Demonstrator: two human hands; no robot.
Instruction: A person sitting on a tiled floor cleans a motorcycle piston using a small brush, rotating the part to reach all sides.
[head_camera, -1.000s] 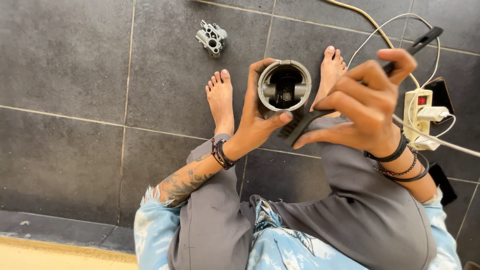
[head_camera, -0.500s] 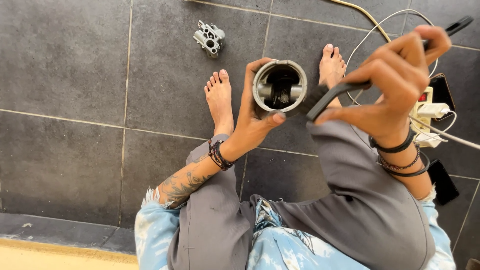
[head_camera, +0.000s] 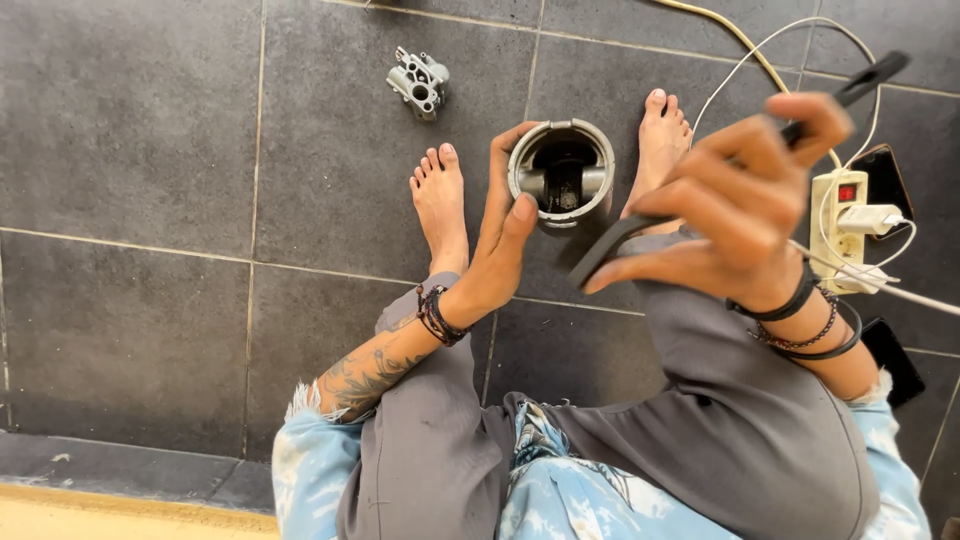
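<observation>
Seated person, bare feet on dark grey floor tiles (head_camera: 150, 150), viewed from above.

Left hand (head_camera: 500, 250) was closed around a metal piston (head_camera: 562, 172), open skirt facing the camera, held just past the knees at about 12 o'clock from the lap. Fingers wrapped the far wall, thumb (head_camera: 517, 222) pressed on the near rim at its 7 o'clock. Cross pin and inner bosses were visible inside the bore.

Right hand (head_camera: 735, 215) was raised at 2 o'clock from the piston, apart from it, fingers curled and pinching a long black flat tool (head_camera: 610, 255). The tool's lower end pointed toward the piston's 4 o'clock edge; its upper end (head_camera: 870, 72) stuck out past the fingertips toward 1 o'clock.

Handling judgement: the piston looked like cast metal, rigid, fairly dense for its size, walls smooth and possibly oily, so likely to slip. The best hold seemed to be around the skirt with the thumb over the rim, as seen. The tool looked thin and stiff, light, best held mid-length.

Around: a small grey metal carburettor-like casting (head_camera: 420, 82) on the floor at 10 o'clock from the piston, well apart. A white power strip (head_camera: 835, 215) with plugged cables at 3 o'clock, a dark phone (head_camera: 885, 170) just beside it.
</observation>
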